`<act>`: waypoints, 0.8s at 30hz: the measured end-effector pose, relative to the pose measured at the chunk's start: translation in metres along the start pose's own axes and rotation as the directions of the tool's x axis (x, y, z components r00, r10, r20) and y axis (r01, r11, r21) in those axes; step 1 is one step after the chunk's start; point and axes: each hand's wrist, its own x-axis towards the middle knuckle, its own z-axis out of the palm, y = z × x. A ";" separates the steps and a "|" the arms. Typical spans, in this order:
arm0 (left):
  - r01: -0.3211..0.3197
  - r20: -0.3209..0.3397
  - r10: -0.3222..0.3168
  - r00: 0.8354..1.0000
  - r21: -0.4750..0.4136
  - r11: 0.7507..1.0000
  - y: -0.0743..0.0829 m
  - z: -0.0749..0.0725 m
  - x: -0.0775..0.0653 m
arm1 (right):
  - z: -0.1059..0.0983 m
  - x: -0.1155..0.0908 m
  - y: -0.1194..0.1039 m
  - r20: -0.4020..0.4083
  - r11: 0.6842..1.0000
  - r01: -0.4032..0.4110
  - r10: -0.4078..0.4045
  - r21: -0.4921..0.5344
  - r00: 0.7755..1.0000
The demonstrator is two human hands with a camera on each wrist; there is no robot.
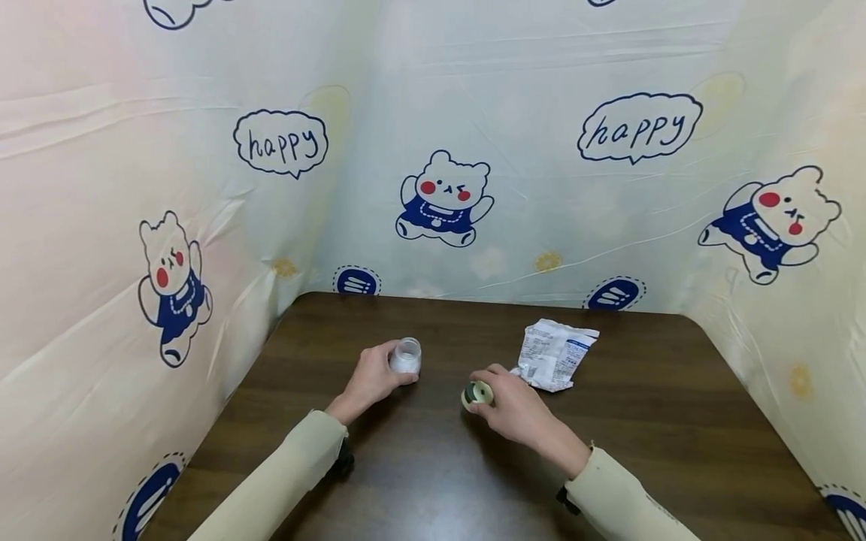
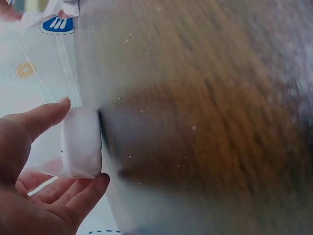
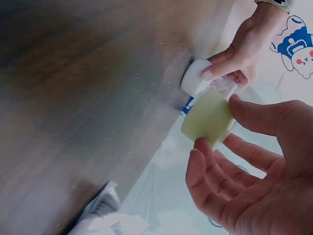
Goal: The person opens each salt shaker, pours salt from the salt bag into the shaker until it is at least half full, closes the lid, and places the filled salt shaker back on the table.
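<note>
In the head view my left hand (image 1: pixel 373 378) holds a small clear jar (image 1: pixel 407 356) with white contents and an uncovered top, thumb on one side and fingers on the other. Its white lower part (image 2: pixel 82 142) is close to the table in the left wrist view; whether it touches is unclear. To the right, my right hand (image 1: pixel 516 406) pinches a small pale yellow-green cylinder (image 3: pixel 208 117) between thumb and fingertips. From above, this piece shows a dark green side and a pale round face with a small dark centre (image 1: pixel 482 392); its exact kind cannot be told.
A crumpled white packet (image 1: pixel 555 355) with blue and grey print lies just beyond my right hand on the dark brown wooden table (image 1: pixel 433 466). Pale sheeting (image 1: pixel 528 225) printed with cartoon bears stands around the table's back and sides.
</note>
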 end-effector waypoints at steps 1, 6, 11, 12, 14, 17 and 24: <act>0.000 -0.001 0.000 1.000 -0.002 1.000 0.000 0.000 0.000 | 0.000 0.004 -0.002 -0.003 1.000 0.004 -0.004 0.006 1.000; -0.002 -0.014 0.002 1.000 -0.009 1.000 0.001 0.001 0.000 | 0.003 0.023 -0.010 -0.021 0.999 0.046 -0.046 0.014 0.999; -0.011 -0.018 0.011 1.000 -0.012 1.000 0.002 0.001 -0.002 | 0.007 0.042 -0.017 -0.012 0.996 0.080 -0.080 0.026 0.997; -0.012 -0.017 0.012 1.000 -0.012 1.000 0.002 0.001 -0.002 | 0.008 0.046 -0.018 -0.011 0.996 0.090 -0.089 0.030 0.996; -0.022 -0.017 0.022 1.000 -0.008 1.000 0.002 0.000 -0.002 | 0.009 0.054 -0.020 -0.010 0.994 0.107 -0.107 0.038 0.994; -0.026 -0.016 0.026 1.000 -0.005 1.000 0.002 0.000 -0.001 | 0.010 0.064 -0.023 -0.008 0.990 0.134 -0.134 0.035 0.991; -0.020 -0.012 0.019 1.000 -0.008 1.000 0.005 0.000 0.000 | 0.012 0.085 -0.031 -0.009 0.986 0.166 -0.166 0.020 0.986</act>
